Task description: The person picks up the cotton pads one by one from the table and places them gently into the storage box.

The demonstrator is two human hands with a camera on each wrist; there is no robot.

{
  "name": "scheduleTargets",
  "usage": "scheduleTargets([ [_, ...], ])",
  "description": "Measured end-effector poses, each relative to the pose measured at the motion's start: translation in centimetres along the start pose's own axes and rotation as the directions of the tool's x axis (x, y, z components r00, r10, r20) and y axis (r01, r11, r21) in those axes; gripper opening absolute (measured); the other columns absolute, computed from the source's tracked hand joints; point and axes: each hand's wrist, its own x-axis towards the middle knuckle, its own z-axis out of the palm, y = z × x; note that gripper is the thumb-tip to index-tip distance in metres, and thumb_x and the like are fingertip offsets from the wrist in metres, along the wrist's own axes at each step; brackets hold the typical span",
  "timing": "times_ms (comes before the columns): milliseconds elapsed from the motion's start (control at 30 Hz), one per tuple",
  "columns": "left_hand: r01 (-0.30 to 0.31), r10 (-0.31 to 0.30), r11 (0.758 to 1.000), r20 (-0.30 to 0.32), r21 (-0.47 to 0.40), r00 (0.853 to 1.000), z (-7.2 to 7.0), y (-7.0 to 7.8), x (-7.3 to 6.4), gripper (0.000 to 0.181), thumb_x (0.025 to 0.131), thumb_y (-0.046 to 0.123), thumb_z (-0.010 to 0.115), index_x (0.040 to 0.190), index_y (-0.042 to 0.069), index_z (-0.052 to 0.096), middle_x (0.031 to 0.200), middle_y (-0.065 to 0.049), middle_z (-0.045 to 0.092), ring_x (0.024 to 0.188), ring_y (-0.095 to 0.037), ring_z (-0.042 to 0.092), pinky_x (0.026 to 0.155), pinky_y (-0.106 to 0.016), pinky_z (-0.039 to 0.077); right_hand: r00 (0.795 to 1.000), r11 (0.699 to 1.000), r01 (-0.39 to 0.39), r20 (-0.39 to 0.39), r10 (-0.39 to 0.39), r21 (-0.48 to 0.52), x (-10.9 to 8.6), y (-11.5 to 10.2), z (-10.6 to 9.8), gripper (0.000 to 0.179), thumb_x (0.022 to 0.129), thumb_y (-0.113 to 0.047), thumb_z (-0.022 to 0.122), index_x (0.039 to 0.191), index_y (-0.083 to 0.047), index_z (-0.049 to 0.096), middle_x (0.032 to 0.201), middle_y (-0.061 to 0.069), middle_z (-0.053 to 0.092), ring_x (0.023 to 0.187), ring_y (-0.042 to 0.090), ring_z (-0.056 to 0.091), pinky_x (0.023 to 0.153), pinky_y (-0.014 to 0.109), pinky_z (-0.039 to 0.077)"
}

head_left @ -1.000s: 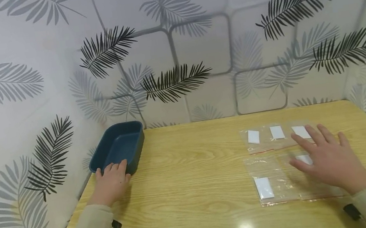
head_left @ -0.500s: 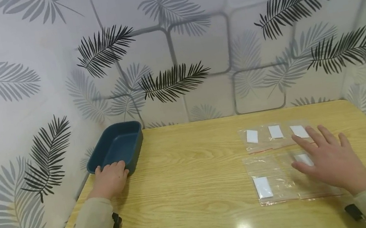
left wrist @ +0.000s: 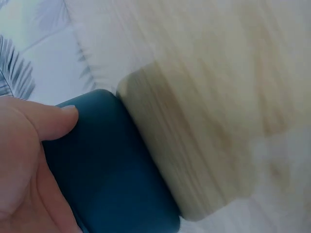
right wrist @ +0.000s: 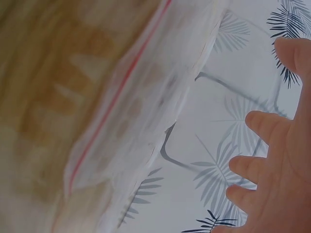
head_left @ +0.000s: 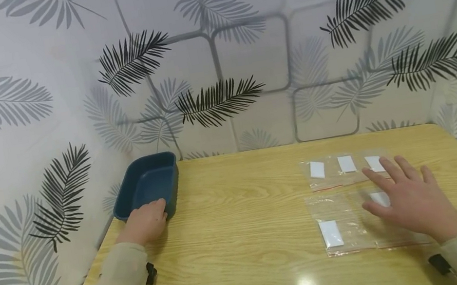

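Since the first frame, the left hand [head_left: 145, 223] has shifted slightly to the right on the near end of the blue tray [head_left: 173, 186], and its fingers now bend further over the rim; the right hand has hardly moved. The tray stands at the far left of the wooden table [head_left: 244, 219], close to the patterned wall [head_left: 251, 60].

The left hand grips the tray's near end: its thumb [left wrist: 58, 121] lies against the outer face, while the fingertips are hidden past the rim. The right hand [head_left: 415, 203] is spread wide, holds nothing, and appears to hover above the clear zip bags on the right. White pieces show in these bags: three in the far row [head_left: 332, 180], and two in the near row [head_left: 350, 230], one partly covered by the hand.

Good handling here likely calls for a firm pinch low on the tray's end wall, thumb square against it, so that the tray stays level and does not twist around one corner. Any pull is best slow and along the tabletop. The right hand does well to keep light, since thin plastic could cling or slide and disturb the rows.
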Motion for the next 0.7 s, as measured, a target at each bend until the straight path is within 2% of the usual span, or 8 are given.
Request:
scheduleTargets([
  [200,-0.098,0.100,0.994,0.034,-0.048,0.994,0.0,1.8,0.4,0.026,0.104,0.014,0.054,0.126,0.000,0.057,0.124,-0.018,0.064,0.116,-0.038,0.061,0.094,-0.053,0.050,1.000,1.000,0.008,-0.012,-0.008,0.001,0.1,-0.3,0.0,0.083,0.092,-0.070,0.056,0.154,-0.018,0.041,0.157,0.027,0.029,0.144,0.054,0.017,0.101,0.082,0.014],
  [433,-0.196,0.197,0.980,0.024,-0.045,0.980,0.1,5.3,1.0,0.020,0.104,0.014,0.056,0.121,0.004,0.061,0.122,-0.014,0.066,0.114,-0.033,0.063,0.095,-0.049,0.050,1.000,1.000,0.006,0.002,-0.006,0.003,0.2,-0.5,0.0,0.083,0.092,-0.071,0.054,0.154,-0.017,0.041,0.157,0.027,0.029,0.144,0.054,0.016,0.101,0.082,0.014],
  [700,-0.264,0.267,0.962,0.043,-0.064,0.963,0.1,8.9,1.9,0.011,0.106,0.017,0.054,0.111,0.009,0.059,0.112,-0.008,0.066,0.107,-0.028,0.064,0.091,-0.043,0.051,1.000,1.000,0.005,0.014,-0.005,0.005,0.4,-0.8,-0.3,0.085,0.092,-0.073,0.052,0.154,-0.017,0.041,0.156,0.028,0.030,0.144,0.054,0.016,0.101,0.082,0.013],
])
